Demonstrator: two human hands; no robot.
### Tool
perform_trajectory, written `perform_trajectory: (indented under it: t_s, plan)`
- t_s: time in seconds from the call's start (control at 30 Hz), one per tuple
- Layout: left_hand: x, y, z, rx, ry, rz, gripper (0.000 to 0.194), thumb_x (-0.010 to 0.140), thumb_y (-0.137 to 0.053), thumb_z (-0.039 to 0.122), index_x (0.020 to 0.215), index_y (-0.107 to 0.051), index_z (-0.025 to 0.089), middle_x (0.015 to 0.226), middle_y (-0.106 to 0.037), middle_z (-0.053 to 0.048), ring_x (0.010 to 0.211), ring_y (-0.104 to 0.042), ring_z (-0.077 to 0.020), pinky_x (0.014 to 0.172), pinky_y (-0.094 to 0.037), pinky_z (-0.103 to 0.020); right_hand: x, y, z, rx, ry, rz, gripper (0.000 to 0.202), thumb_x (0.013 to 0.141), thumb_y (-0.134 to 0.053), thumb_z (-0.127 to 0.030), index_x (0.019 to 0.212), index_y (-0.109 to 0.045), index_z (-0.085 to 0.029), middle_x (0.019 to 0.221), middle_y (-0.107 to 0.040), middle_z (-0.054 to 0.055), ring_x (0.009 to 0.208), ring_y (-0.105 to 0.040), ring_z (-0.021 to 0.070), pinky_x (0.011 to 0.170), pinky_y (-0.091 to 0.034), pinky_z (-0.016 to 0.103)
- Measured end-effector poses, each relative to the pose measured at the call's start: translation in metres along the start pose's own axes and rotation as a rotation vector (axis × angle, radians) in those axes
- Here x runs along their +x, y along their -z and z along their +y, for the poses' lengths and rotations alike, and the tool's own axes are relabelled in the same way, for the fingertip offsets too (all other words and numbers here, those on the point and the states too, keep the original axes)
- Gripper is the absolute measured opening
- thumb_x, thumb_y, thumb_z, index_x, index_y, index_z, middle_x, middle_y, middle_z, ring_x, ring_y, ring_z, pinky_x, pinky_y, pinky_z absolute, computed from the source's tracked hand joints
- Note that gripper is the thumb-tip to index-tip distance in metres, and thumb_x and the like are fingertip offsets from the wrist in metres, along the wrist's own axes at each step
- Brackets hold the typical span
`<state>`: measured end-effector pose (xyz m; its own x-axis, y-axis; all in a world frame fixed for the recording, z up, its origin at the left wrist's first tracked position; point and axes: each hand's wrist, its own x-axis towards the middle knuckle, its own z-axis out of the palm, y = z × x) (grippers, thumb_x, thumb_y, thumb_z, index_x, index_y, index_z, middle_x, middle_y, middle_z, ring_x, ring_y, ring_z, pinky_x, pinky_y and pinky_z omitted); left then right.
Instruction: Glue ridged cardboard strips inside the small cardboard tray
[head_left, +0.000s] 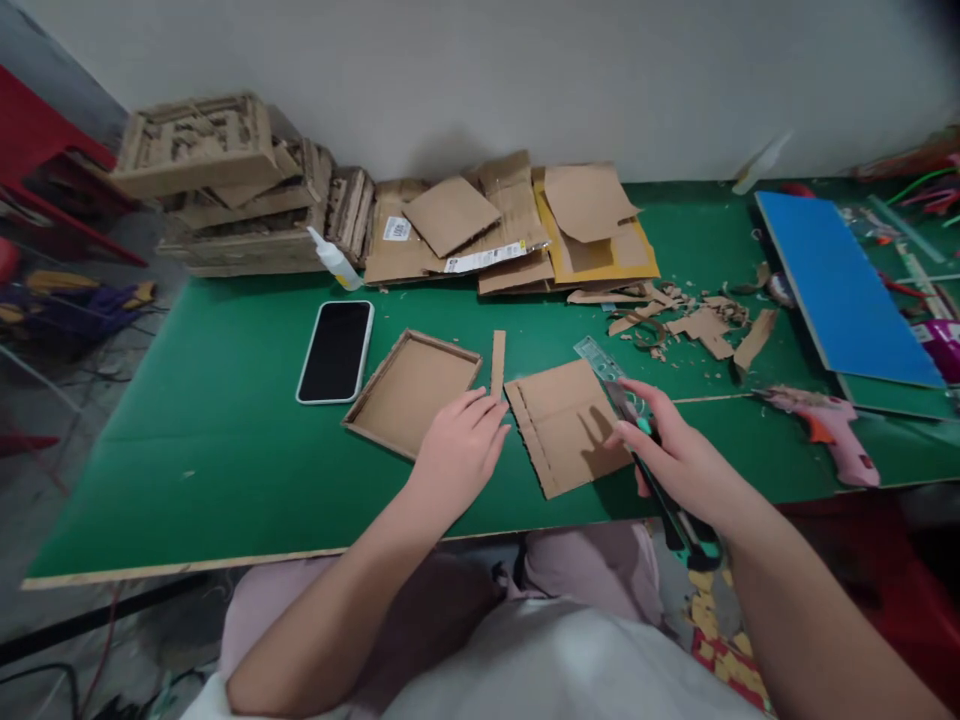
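The right hand (681, 452) holds a utility knife (670, 512), the left hand (459, 440) near a cardboard strip (498, 360).

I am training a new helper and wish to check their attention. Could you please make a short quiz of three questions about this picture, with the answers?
1. Which tool does the right hand hold?
2. True or false: the phone lies on the green table, outside the shallow cardboard tray.
3. What is the main colour of the glue gun? A) blue B) pink C) yellow

Key:
1. A box cutter.
2. True.
3. B.
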<state>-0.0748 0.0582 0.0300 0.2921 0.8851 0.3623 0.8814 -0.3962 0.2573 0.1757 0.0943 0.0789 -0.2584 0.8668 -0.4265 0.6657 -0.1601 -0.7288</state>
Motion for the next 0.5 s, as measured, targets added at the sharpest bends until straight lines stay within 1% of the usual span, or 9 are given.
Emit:
perform_trajectory:
  t_s: [0.1,0.17,0.23,0.27,0.33,0.37,0.4,0.43,0.5]
  plan:
    - [0.005,0.006,-0.008,0.005,0.032,-0.042,0.027,0.088,-0.044,0.021,0.104,-0.062,0.01,0.107,-0.065,-0.009,0.104,-0.056,-0.0228,0.094,-0.046,-0.04,0.013,-0.003,0.007,-0.04,0.097,0.012,0.06,0.087,-0.041,-0.042,0.14,-0.017,-0.028,0.095,-0.066,0.004,0.053,-0.059,0.0126,0.055,-0.053,0.027]
    - [0.009,0.009,-0.012,0.021,0.037,-0.073,0.027,0.089,-0.042,0.02,0.105,-0.062,0.011,0.108,-0.065,-0.009,0.104,-0.056,-0.0229,0.093,-0.046,-0.04,0.019,-0.003,0.014,-0.053,0.198,0.032,0.066,0.087,-0.043,-0.034,0.143,-0.01,-0.028,0.113,-0.06,0.007,0.065,-0.062,0.0118,0.063,-0.054,0.027]
    - [0.013,0.01,-0.012,0.033,0.013,-0.11,0.028,0.089,-0.042,0.019,0.106,-0.062,0.01,0.108,-0.065,-0.01,0.107,-0.055,-0.024,0.092,-0.046,-0.04,0.022,-0.004,0.021,-0.022,0.281,0.049,0.071,0.086,-0.045,-0.028,0.143,-0.003,-0.032,0.127,-0.051,0.008,0.066,-0.062,0.0099,0.066,-0.055,0.028]
    - [0.015,0.008,-0.011,0.036,-0.006,-0.132,0.028,0.089,-0.042,0.019,0.107,-0.061,0.01,0.108,-0.065,-0.01,0.108,-0.054,-0.025,0.091,-0.046,-0.041,0.024,-0.004,0.023,0.007,0.307,0.045,0.069,0.086,-0.044,-0.027,0.143,-0.006,-0.033,0.128,-0.05,0.008,0.065,-0.062,0.0094,0.065,-0.055,0.028]
    - [0.017,0.004,-0.007,0.036,-0.042,-0.167,0.028,0.089,-0.042,0.019,0.107,-0.061,0.011,0.108,-0.065,-0.01,0.111,-0.052,-0.0267,0.09,-0.046,-0.041,0.026,-0.003,0.024,0.061,0.33,-0.002,0.05,0.087,-0.042,-0.028,0.137,-0.032,-0.032,0.122,-0.055,0.007,0.065,-0.063,0.0102,0.065,-0.055,0.029]
    - [0.018,0.001,-0.005,0.036,-0.05,-0.179,0.028,0.088,-0.042,0.02,0.107,-0.061,0.011,0.109,-0.064,-0.011,0.112,-0.051,-0.0271,0.089,-0.045,-0.042,0.027,-0.002,0.024,0.075,0.322,-0.03,0.038,0.088,-0.041,-0.029,0.126,-0.047,-0.03,0.115,-0.059,0.006,0.069,-0.064,0.0116,0.068,-0.055,0.029]
    - [0.018,-0.002,-0.002,0.038,-0.053,-0.187,0.028,0.088,-0.043,0.021,0.108,-0.061,0.012,0.111,-0.063,-0.011,0.113,-0.05,-0.0274,0.089,-0.045,-0.042,0.027,-0.001,0.023,0.083,0.298,-0.047,0.03,0.089,-0.04,-0.031,0.113,-0.057,-0.027,0.109,-0.062,0.005,0.075,-0.065,0.0133,0.072,-0.055,0.031]
    - [0.018,-0.005,0.001,0.039,-0.051,-0.194,0.028,0.088,-0.045,0.023,0.108,-0.061,0.012,0.112,-0.062,-0.012,0.114,-0.05,-0.0277,0.089,-0.044,-0.042,0.027,0.001,0.022,0.097,0.263,-0.053,0.027,0.089,-0.041,-0.033,0.104,-0.061,-0.025,0.106,-0.063,0.005,0.081,-0.065,0.0149,0.076,-0.054,0.032]
    - [0.016,-0.01,0.006,0.043,-0.033,-0.213,0.03,0.086,-0.049,0.028,0.109,-0.06,0.012,0.116,-0.06,-0.014,0.116,-0.048,-0.0292,0.091,-0.043,-0.043,0.025,0.004,0.022,0.198,0.193,-0.048,0.023,0.088,-0.044,-0.036,0.102,-0.059,-0.024,0.109,-0.062,0.005,0.092,-0.064,0.0179,0.083,-0.051,0.035]
